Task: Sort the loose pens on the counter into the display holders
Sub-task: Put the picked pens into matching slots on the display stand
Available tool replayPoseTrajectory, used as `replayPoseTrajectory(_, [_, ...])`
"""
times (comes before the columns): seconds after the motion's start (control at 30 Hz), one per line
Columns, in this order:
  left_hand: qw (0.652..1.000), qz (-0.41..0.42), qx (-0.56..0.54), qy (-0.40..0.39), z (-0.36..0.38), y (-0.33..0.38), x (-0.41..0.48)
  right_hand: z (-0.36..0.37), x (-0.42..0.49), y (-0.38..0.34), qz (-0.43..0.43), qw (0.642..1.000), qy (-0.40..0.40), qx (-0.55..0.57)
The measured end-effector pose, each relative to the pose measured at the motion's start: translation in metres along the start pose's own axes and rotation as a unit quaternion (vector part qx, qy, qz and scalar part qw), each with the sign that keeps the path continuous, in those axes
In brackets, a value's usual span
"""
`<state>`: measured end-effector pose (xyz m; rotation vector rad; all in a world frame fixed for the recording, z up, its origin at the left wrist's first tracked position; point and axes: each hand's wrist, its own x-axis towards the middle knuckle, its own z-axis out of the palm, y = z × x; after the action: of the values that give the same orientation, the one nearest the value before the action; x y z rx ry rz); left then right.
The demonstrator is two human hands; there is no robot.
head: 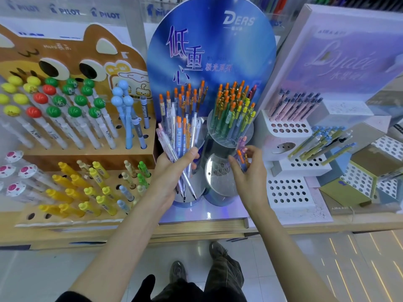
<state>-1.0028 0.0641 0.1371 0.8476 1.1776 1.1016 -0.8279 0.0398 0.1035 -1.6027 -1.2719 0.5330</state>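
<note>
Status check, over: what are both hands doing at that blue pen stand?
Left hand grips a bundle of clear and pink pens. Right hand pinches a few orange-capped pens beside the round clear holder with holes. Nothing blocks it.

Bundle of pens [169, 144]: the middle of the barrels is covered by the left hand [169, 173], and their number cannot be counted.
Orange-topped pens [242, 157]: lower ends hidden in the grip of the right hand [248, 171].
Lower round holder [216, 171]: right side behind the right hand.
Blue sign [209, 51]: top cut off by the upper edge.
Cat display [65, 57]: left part cut off by the picture's edge.
Purple box [340, 62]: script blurred, right side cut off.
Pen labels [179, 138]: print too small to read.
Back shelf [327, 3]: blurred; its contents cannot be made out.
</note>
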Motion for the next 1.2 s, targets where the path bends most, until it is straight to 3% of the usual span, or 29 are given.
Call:
replayPoseTrajectory(0.17, [1.0, -0.002, -0.005, -0.003, 0.001, 0.001, 0.001, -0.007, 0.008, -0.008, -0.038, 0.999, 0.03, -0.009])
replayPoseTrajectory(0.57, [1.0, -0.011, -0.014, -0.007, 0.006, 0.006, -0.003, -0.003, 0.02, -0.011, -0.108, 0.972, 0.024, -0.208])
replayPoseTrajectory(0.73, [1.0, 0.003, -0.012, -0.007, 0.002, 0.006, -0.004, -0.007, 0.005, -0.013, -0.021, 0.999, 0.004, -0.037])
replayPoseTrajectory(0.83, [1.0, 0.009, -0.014, 0.001, -0.004, 0.006, -0.005, -0.009, -0.009, -0.015, -0.007, 0.999, 0.012, 0.051])
replayPoseTrajectory(0.9, [1.0, 0.01, -0.021, 0.01, -0.009, 0.006, -0.006, -0.003, -0.018, -0.017, 0.011, 0.996, -0.03, 0.085])
replayPoseTrajectory(0.97, [1.0, 0.012, -0.022, 0.016, -0.015, 0.006, -0.007, 0.005, -0.026, -0.021, 0.016, 0.993, -0.073, 0.096])
replayPoseTrajectory(1.2, [0.998, 0.024, -0.022, 0.051, -0.039, 0.003, -0.017, 0.03, -0.011, -0.04, 0.02, 0.99, -0.105, 0.088])
